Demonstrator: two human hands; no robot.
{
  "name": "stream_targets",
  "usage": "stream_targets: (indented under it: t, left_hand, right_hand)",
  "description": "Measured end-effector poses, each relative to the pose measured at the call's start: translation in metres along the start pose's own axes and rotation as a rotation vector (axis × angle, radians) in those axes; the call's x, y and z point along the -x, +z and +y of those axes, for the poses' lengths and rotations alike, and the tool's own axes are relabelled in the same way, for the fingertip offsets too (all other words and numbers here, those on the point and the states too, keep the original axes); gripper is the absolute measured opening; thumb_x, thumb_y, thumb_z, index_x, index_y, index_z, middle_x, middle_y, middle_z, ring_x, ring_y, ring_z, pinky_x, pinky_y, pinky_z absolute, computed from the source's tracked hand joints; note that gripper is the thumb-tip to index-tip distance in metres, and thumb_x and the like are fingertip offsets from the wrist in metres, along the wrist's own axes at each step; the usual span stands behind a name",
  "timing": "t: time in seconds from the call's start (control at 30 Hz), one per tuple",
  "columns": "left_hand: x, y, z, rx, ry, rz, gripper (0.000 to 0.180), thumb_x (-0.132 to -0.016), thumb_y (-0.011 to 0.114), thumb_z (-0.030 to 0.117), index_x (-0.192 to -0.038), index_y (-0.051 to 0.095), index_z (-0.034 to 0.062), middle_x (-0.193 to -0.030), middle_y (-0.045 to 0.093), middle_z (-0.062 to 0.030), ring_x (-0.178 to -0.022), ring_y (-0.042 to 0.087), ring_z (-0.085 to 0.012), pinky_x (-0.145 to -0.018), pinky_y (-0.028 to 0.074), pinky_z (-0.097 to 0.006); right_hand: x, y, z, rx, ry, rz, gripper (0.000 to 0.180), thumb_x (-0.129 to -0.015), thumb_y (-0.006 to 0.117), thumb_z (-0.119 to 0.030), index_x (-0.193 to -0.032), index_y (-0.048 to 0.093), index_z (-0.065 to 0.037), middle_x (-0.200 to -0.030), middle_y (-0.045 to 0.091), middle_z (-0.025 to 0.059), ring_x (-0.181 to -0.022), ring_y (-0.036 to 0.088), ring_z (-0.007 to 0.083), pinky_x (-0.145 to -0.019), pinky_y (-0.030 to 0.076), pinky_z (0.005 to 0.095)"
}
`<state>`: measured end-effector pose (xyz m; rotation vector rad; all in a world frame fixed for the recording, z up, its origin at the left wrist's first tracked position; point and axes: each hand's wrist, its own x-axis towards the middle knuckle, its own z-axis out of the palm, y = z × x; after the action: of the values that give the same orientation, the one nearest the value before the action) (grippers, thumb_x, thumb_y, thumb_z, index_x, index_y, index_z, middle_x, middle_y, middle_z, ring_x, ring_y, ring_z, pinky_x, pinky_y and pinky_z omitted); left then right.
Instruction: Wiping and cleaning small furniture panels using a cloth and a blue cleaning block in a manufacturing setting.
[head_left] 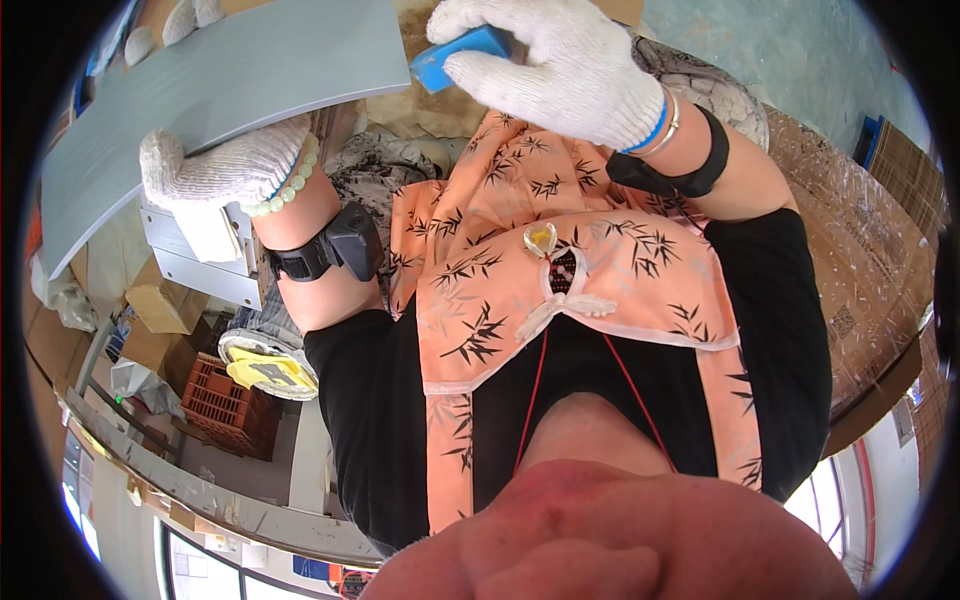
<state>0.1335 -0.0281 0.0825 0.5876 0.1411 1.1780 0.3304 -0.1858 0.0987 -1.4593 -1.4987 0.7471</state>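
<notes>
A long, smooth grey board (pixel 270 65) stretches across the upper left, its near edge towards me. My left hand (pixel 225 165), in a white knitted glove, is closed on that near edge; some of its fingers are hidden. Just past the board's right end, my right hand (pixel 570 70) grips a blue block (pixel 460 58) between thumb and fingers. The block looks scuffed at one end, and the fingers cover part of it. It is raised off the board. At the board's far edge, white-gloved fingertips (pixel 180 20) of another person show.
White panels (pixel 200 255) sit under the board near my left wrist. To the left are cardboard boxes (pixel 165 300), a brown plastic crate (pixel 228 400) and a round tub with yellow material (pixel 265 365). Large cardboard sheets (pixel 850 250) lie at the right.
</notes>
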Motion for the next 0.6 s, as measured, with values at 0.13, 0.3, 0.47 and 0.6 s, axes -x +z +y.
stream_targets:
  t: [0.13, 0.3, 0.47, 0.6]
  left_hand:
    - [-0.003, 0.003, 0.003, -0.058, 0.013, -0.026, 0.074, -0.061, 0.06, 0.045, -0.12, 0.053, 0.0008, -0.11, 0.056, -0.02, -0.109, 0.058, -0.0385, -0.084, 0.055, -0.053]
    - [-0.006, 0.002, 0.003, -0.159, 0.06, -0.015, 0.076, -0.061, 0.059, 0.046, -0.12, 0.052, -0.0005, -0.11, 0.056, -0.0208, -0.107, 0.059, -0.0386, -0.085, 0.055, -0.053]
    - [-0.004, 0.004, 0.006, -0.26, 0.057, 0.034, 0.077, -0.059, 0.058, 0.046, -0.12, 0.052, -0.0005, -0.11, 0.056, -0.021, -0.106, 0.06, -0.0386, -0.084, 0.055, -0.053]
    - [-0.004, 0.004, 0.005, -0.063, -0.025, -0.047, 0.074, -0.056, 0.061, 0.045, -0.114, 0.051, 0.0007, -0.105, 0.052, -0.0178, -0.103, 0.057, -0.0373, -0.082, 0.053, -0.05]
  right_hand:
    - [0.0, 0.0, -0.005, 0.025, 0.009, -0.009, 0.015, -0.08, 0.067, -0.014, -0.093, 0.063, -0.006, -0.083, 0.062, 0.0135, -0.079, 0.063, 0.0318, -0.07, 0.049, 0.0397]
    - [-0.001, -0.005, -0.009, 0.024, 0.006, -0.014, 0.017, -0.08, 0.068, -0.014, -0.095, 0.064, -0.006, -0.083, 0.062, 0.0121, -0.077, 0.063, 0.0304, -0.069, 0.049, 0.0385]
    - [0.001, -0.003, -0.006, -0.037, -0.008, -0.001, 0.016, -0.08, 0.068, -0.013, -0.094, 0.063, -0.006, -0.083, 0.062, 0.012, -0.076, 0.063, 0.0301, -0.068, 0.049, 0.0382]
    - [0.002, 0.0, -0.001, 0.014, -0.078, 0.018, 0.015, -0.08, 0.068, -0.012, -0.093, 0.063, -0.006, -0.082, 0.062, 0.0124, -0.075, 0.063, 0.0308, -0.066, 0.049, 0.0383]
